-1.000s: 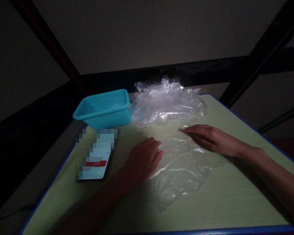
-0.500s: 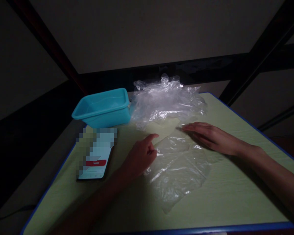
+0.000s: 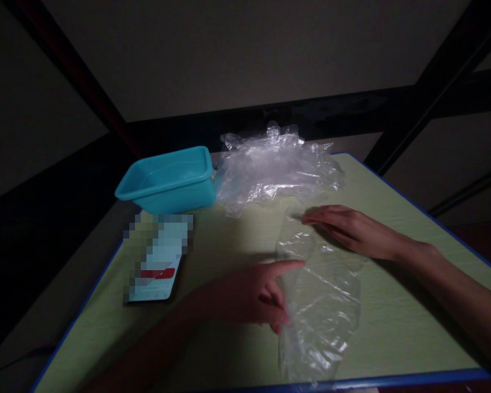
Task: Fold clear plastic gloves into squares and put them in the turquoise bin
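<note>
A thin, clear disposable plastic glove (image 3: 325, 300) lies spread and wrinkled on the table, its lower end reaching the front edge. My left hand (image 3: 265, 295) is at its left side, index finger stretched over the plastic and the other fingers partly bent, tips touching the glove's edge. Whether they pinch it is unclear. My right hand (image 3: 352, 226) rests at the upper end, fingers straight and close together, tips on the plastic. Beyond both hands sits a crumpled heap of similar clear gloves (image 3: 274, 169).
A turquoise plastic basin (image 3: 175, 191) stands at the table's back left, beside the heap. In front of it lies a phone (image 3: 159, 273) with its screen lit, partly pixelated. The pale green table (image 3: 401, 322) has a blue edge; a wall rises behind.
My left hand has moved right and toward me. The glove's left side has shifted right, its lower end nearer the front edge, apart from the heap. My right hand has barely moved.
</note>
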Demonstrator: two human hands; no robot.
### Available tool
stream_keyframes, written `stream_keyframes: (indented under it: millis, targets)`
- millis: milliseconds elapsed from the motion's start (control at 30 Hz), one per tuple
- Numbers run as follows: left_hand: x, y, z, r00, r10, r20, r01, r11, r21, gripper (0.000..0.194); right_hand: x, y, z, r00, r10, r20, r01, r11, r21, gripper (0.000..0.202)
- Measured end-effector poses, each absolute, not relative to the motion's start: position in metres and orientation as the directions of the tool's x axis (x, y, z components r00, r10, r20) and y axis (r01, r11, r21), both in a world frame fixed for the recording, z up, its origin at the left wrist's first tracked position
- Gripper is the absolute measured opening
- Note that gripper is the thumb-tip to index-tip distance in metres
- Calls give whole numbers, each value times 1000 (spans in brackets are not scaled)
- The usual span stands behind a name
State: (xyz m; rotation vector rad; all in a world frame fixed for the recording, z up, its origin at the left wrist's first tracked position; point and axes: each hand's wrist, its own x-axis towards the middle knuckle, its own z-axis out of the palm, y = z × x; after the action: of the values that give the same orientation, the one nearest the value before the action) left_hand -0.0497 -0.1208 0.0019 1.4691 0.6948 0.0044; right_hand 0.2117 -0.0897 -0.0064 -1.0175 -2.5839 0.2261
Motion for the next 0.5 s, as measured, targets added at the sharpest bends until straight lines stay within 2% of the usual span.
stream_keyframes:
  millis: [67,133,333,500]
  targets:
    - [-53,-120,2,848,243,-471,439,178,881,76,211,-90,-6,-680,688,253,629,725,-280,34]
    - [-57,-118,1,851,173,-497,469,179,865,65,211,-90,-6,-680,688,254,629,725,-280,34]
    - [-67,-108,-1,830,236,-505,462,213,861,19,212,-90,-7,-676,693,250,637,720,-276,35]
    - [-72,-100,9,812,302,-499,484,127,866,23,213,-91,-6,-671,703,235,650,711,-269,36]
